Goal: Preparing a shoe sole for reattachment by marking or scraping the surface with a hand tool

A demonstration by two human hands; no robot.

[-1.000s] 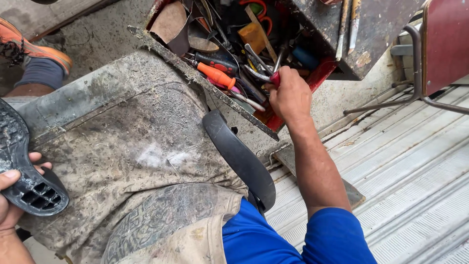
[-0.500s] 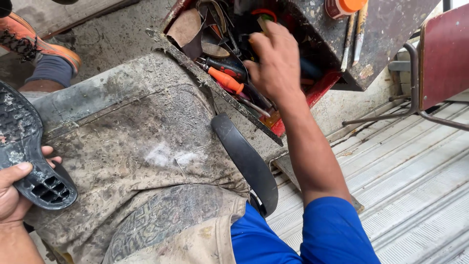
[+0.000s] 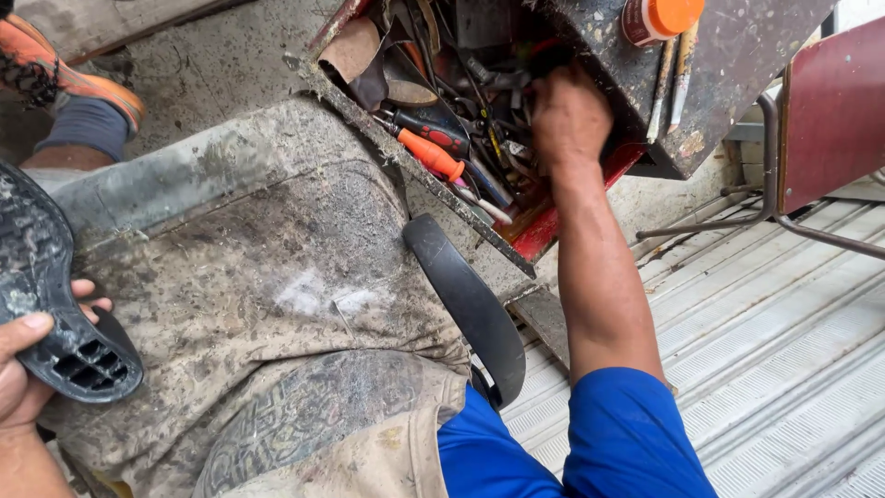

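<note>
My left hand (image 3: 17, 383) is closed on a black shoe sole (image 3: 46, 295) at the far left – tread up, heel end low, same spot as a second ago. Grubby apron (image 3: 258, 304) covers my lap, black strap (image 3: 466, 300) lying across its right edge. My right hand (image 3: 570, 118) has gone from the near edge deeper into the red toolbox (image 3: 544, 226) – fingers buried among tools, grip I cannot tell. Orange-handled screwdriver (image 3: 431, 155) lies just left of it; crowded tools block the reach. Orange-capped bottle (image 3: 656, 18) sits above, chair (image 3: 830, 138) at right.
</note>
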